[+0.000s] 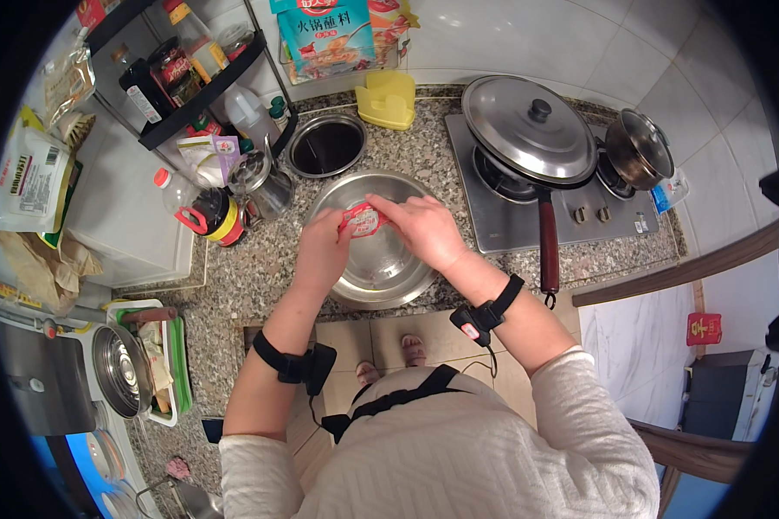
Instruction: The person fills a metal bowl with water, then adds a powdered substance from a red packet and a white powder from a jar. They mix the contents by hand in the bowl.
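Observation:
A small red-and-white packet (pixel 363 220) is stretched between my two hands, above a wide stainless steel basin (pixel 376 276). My left hand (pixel 322 250) grips its left end with the fingers curled in. The right end is pinched by my right hand (pixel 422 227), whose index finger lies along the packet's top edge. The basin stands on the speckled granite counter near its front edge, and its inside looks bare and shiny where it shows. Whether the packet is torn cannot be seen.
Behind the basin sit a steel pot of dark liquid (pixel 328 146) and a yellow plastic holder (pixel 387 100). To the right, a lidded wok (pixel 529 130) with a protruding handle (pixel 548 240) rests on the gas hob (pixel 506 230). Bottles (pixel 214 217) and a steel jug (pixel 266 181) crowd the left.

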Action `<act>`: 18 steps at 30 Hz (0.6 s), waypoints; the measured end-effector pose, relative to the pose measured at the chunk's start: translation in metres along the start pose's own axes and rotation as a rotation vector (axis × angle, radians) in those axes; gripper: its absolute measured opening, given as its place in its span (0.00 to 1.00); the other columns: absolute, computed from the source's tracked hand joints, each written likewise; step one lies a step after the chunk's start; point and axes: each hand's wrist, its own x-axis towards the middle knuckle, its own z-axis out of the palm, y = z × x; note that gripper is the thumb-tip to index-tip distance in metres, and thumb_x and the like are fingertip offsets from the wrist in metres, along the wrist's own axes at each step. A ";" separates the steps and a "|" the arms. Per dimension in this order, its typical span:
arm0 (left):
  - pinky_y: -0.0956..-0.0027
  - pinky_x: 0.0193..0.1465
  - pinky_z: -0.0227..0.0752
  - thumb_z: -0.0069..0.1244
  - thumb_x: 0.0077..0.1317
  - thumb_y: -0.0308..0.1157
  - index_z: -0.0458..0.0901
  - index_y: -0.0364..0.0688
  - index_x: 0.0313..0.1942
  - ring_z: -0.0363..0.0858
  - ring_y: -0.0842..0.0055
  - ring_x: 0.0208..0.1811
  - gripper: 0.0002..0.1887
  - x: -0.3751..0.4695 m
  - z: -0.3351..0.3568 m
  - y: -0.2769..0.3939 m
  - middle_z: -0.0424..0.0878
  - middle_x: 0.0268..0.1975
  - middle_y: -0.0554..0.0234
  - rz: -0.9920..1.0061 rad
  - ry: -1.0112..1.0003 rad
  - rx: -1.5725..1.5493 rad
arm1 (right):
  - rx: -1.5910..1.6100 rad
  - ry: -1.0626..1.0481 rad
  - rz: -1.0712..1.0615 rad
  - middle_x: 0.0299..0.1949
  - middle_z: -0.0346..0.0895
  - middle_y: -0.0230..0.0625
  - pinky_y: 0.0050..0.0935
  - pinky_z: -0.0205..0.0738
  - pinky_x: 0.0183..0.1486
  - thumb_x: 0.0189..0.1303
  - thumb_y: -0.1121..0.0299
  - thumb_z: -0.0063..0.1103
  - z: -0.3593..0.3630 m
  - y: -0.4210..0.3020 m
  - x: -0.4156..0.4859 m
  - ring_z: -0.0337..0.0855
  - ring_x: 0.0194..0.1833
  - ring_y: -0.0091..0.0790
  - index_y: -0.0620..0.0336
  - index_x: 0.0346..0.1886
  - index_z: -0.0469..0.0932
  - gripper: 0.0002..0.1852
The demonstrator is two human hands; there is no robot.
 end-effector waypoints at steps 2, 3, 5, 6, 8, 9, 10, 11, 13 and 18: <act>0.55 0.40 0.73 0.55 0.62 0.23 0.79 0.35 0.39 0.79 0.48 0.37 0.06 0.004 -0.003 0.002 0.79 0.36 0.47 0.060 -0.007 0.022 | -0.051 -0.021 -0.052 0.25 0.75 0.33 0.39 0.78 0.41 0.54 0.71 0.66 -0.004 -0.002 0.004 0.80 0.31 0.41 0.41 0.64 0.76 0.31; 0.54 0.40 0.73 0.54 0.62 0.23 0.79 0.35 0.40 0.79 0.48 0.37 0.06 0.005 -0.004 -0.001 0.80 0.36 0.47 0.065 -0.019 0.010 | -0.051 -0.033 -0.060 0.25 0.75 0.33 0.39 0.78 0.41 0.54 0.72 0.66 -0.005 -0.002 0.007 0.80 0.31 0.40 0.40 0.64 0.76 0.31; 0.53 0.41 0.73 0.53 0.63 0.22 0.79 0.35 0.41 0.80 0.47 0.39 0.06 0.009 -0.005 -0.006 0.80 0.37 0.46 0.076 -0.043 -0.014 | -0.018 -0.046 -0.045 0.25 0.75 0.33 0.39 0.78 0.42 0.54 0.72 0.66 -0.002 0.000 0.009 0.80 0.32 0.41 0.39 0.64 0.76 0.31; 0.53 0.41 0.73 0.53 0.63 0.22 0.79 0.35 0.41 0.80 0.47 0.39 0.07 0.009 -0.005 -0.006 0.80 0.37 0.46 0.029 -0.044 -0.074 | 0.014 -0.044 -0.021 0.26 0.75 0.34 0.39 0.78 0.41 0.54 0.71 0.66 0.001 0.002 0.009 0.80 0.32 0.41 0.39 0.64 0.76 0.31; 0.53 0.42 0.73 0.53 0.62 0.22 0.78 0.36 0.41 0.80 0.47 0.40 0.07 0.008 -0.003 -0.008 0.81 0.38 0.45 -0.066 -0.045 -0.195 | 0.064 -0.045 0.024 0.26 0.76 0.34 0.40 0.79 0.41 0.54 0.71 0.67 0.004 0.003 0.008 0.81 0.32 0.42 0.39 0.64 0.76 0.31; 0.56 0.42 0.74 0.52 0.63 0.21 0.79 0.36 0.43 0.81 0.49 0.39 0.08 0.008 -0.004 -0.008 0.81 0.37 0.45 -0.025 -0.047 -0.161 | 0.082 -0.048 0.045 0.26 0.76 0.34 0.40 0.79 0.40 0.54 0.70 0.67 0.005 0.003 0.008 0.81 0.32 0.42 0.39 0.64 0.76 0.30; 0.59 0.41 0.74 0.52 0.63 0.20 0.80 0.35 0.44 0.82 0.51 0.38 0.09 0.009 -0.006 -0.007 0.82 0.37 0.46 0.016 -0.049 -0.127 | 0.099 -0.052 0.066 0.26 0.77 0.35 0.40 0.79 0.40 0.54 0.70 0.67 0.005 0.003 0.008 0.81 0.32 0.43 0.39 0.64 0.76 0.30; 0.63 0.41 0.75 0.52 0.63 0.20 0.80 0.35 0.45 0.83 0.54 0.37 0.10 0.009 -0.006 -0.006 0.82 0.36 0.46 0.056 -0.052 -0.093 | 0.099 -0.035 0.052 0.27 0.77 0.35 0.41 0.79 0.40 0.54 0.70 0.67 0.008 0.005 0.007 0.81 0.32 0.43 0.39 0.64 0.76 0.30; 0.63 0.41 0.75 0.52 0.64 0.20 0.80 0.35 0.45 0.83 0.55 0.37 0.09 0.010 -0.004 -0.009 0.82 0.36 0.46 0.106 -0.038 -0.055 | 0.102 -0.001 0.022 0.27 0.78 0.35 0.41 0.79 0.39 0.54 0.69 0.68 0.015 0.009 0.007 0.81 0.32 0.44 0.39 0.63 0.77 0.30; 0.62 0.40 0.75 0.54 0.62 0.19 0.80 0.35 0.43 0.84 0.55 0.36 0.10 0.011 -0.003 -0.006 0.83 0.35 0.46 0.062 -0.001 -0.035 | 0.119 0.021 0.026 0.25 0.79 0.35 0.41 0.79 0.39 0.57 0.68 0.64 0.017 0.006 0.009 0.82 0.32 0.44 0.40 0.59 0.80 0.24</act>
